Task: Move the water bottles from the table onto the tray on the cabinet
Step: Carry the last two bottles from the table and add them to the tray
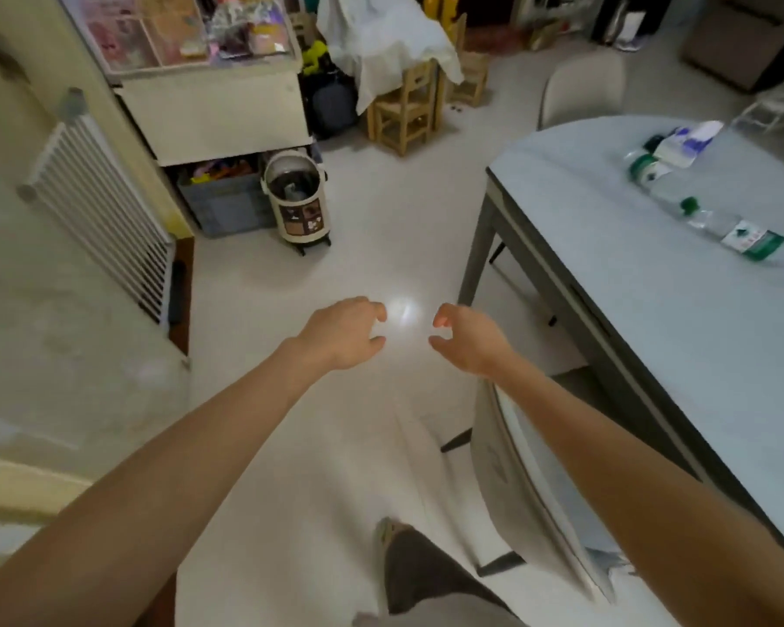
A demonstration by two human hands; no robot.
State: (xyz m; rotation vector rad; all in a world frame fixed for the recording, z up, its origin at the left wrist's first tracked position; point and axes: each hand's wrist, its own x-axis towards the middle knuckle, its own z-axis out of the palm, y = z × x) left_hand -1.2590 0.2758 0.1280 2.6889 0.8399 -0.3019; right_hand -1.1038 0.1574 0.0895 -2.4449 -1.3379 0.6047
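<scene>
Head view: both hands empty, so I'd call this the approach for a pickup. Left hand (345,334) and right hand (467,339) at frame centre over glossy white floor, fingers loosely curled, gripping nothing. Clear plastic water bottles, green caps and labels, lie on their sides on the smooth grey table (652,310), upper right: nearer bottle (729,228), farther bottle (657,174). Next: reach right. Tray not visible.

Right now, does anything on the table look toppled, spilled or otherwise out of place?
Yes. The water bottles lie on their sides on the table near its far right edge, beside a crumpled white and blue wrapper. No spill is visible. Both hands, left hand and right hand, are empty.
</scene>
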